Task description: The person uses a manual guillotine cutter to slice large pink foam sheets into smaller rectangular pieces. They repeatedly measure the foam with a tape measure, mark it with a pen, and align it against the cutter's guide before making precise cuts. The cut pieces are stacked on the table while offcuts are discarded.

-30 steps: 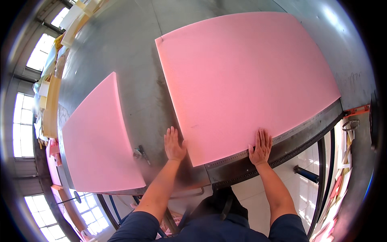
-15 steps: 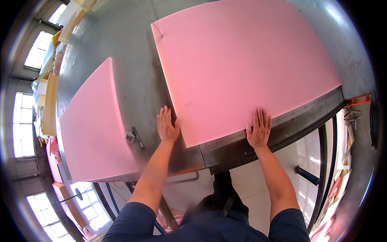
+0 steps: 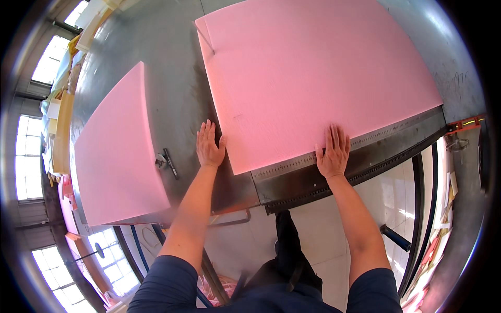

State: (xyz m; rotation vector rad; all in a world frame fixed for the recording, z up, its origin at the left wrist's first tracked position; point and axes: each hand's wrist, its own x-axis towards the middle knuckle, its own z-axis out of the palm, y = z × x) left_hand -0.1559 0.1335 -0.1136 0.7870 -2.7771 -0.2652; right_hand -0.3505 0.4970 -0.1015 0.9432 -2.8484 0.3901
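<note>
A large pink foam sheet (image 3: 313,78) lies flat on a grey metal table (image 3: 167,88). My left hand (image 3: 209,146) rests flat on the table, fingers apart, its thumb against the sheet's left edge near the front corner. My right hand (image 3: 333,151) lies flat with spread fingers on the sheet's front edge, over a metal ruler strip (image 3: 365,143) along the table front. A second, narrower pink foam sheet (image 3: 117,151) lies to the left, apart from both hands.
A small metal handle or clamp (image 3: 166,160) sits on the table between the two sheets. Yellowish foam pieces (image 3: 62,130) are stacked beyond the table's left side. Windows (image 3: 31,151) line the left wall. A red-orange fitting (image 3: 464,125) sits at the table's right end.
Both hands have slid forward with the large pink sheet, which now lies further onto the table. My view has shifted closer over the table.
</note>
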